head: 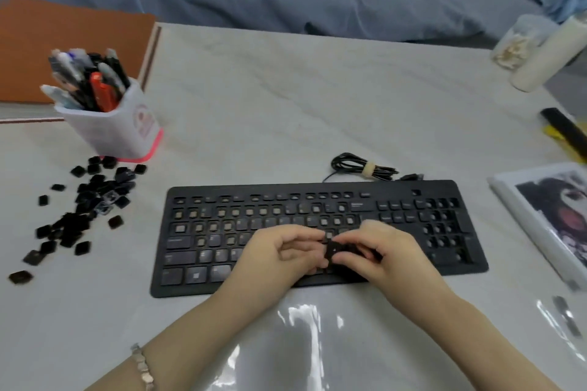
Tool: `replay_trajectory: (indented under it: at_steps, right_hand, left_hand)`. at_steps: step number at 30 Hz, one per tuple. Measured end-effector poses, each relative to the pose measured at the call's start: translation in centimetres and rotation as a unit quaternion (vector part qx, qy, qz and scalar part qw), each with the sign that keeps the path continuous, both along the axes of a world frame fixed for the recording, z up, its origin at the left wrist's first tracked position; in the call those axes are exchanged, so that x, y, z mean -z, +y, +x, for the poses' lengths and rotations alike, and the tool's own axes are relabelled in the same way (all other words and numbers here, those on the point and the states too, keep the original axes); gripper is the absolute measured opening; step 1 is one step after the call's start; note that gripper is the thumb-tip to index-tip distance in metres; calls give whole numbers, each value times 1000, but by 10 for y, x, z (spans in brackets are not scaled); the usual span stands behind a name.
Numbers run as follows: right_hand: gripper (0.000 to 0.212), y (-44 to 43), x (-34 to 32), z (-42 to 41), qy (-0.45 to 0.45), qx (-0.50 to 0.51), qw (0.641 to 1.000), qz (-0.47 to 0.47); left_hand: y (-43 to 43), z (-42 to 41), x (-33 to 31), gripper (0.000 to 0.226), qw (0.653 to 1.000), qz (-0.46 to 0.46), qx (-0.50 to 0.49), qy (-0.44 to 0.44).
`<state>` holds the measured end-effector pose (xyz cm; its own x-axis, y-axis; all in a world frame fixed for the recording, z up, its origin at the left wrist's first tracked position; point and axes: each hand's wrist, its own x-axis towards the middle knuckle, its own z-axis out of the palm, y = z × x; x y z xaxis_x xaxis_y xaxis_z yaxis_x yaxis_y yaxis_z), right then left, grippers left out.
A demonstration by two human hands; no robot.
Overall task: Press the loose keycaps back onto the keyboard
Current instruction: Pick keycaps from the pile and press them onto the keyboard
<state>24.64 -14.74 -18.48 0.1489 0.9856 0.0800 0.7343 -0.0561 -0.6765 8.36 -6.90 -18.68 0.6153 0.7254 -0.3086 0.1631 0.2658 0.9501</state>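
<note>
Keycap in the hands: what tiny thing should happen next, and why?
Probably lower the keycap onto a bare socket close by and press it down. The left hand and right hand both pinch it over the keyboard, where many sockets show no cap, so it does not look seated yet.

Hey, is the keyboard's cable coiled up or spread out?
Coiled: the cable lies bundled behind the keyboard, bound by a pale tie.

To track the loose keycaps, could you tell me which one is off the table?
The keycap held between the left hand and right hand above the keyboard; the rest lie in the pile by the pen cup.
</note>
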Motion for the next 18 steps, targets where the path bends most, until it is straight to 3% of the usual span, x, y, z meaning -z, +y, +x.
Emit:
replay_trajectory:
  at_steps: [3,5,8,10,18]
  right_hand:
    - [25,-21,6,34,-50,60,997,29]
    - [28,-31,10,54,-80,97,992,31]
    - [23,-43,15,78,-138,119,983,22]
    - [20,-45,19,86,-160,120,980,11]
    - [21,-46,33,85,-203,83,975,15]
  left_hand:
    - [-7,21,10,21,972,209,64,84]
    - [-10,29,16,24,916,368,95,130]
    - [-14,43,30,39,832,509,120,185]
    - [-17,51,39,52,782,556,149,239]
    - [-25,61,60,61,714,611,171,296]
